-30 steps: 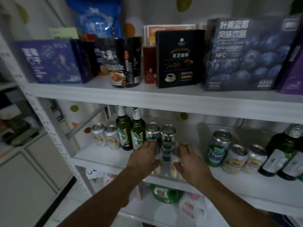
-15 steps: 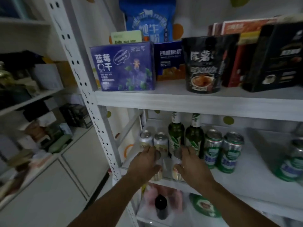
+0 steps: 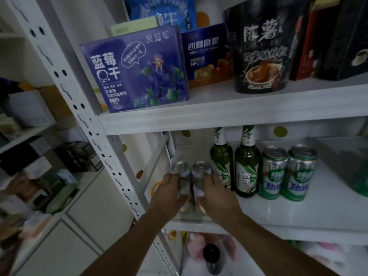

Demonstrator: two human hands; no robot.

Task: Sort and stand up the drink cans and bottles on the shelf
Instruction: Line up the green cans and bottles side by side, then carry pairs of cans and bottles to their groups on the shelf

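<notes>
Left hand [image 3: 171, 194] and right hand [image 3: 217, 196] each clamp a can [image 3: 184, 186], carried left along the shelf [image 3: 298, 212], now fronting the pale pair [image 3: 180, 168]; that group looks nearly sorted.

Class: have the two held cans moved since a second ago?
Yes. The held cans went leftward, from right of the green bottles to their left.

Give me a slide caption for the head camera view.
Left hand and right hand each hold a small can beside two upright green bottles and green cans.
</notes>
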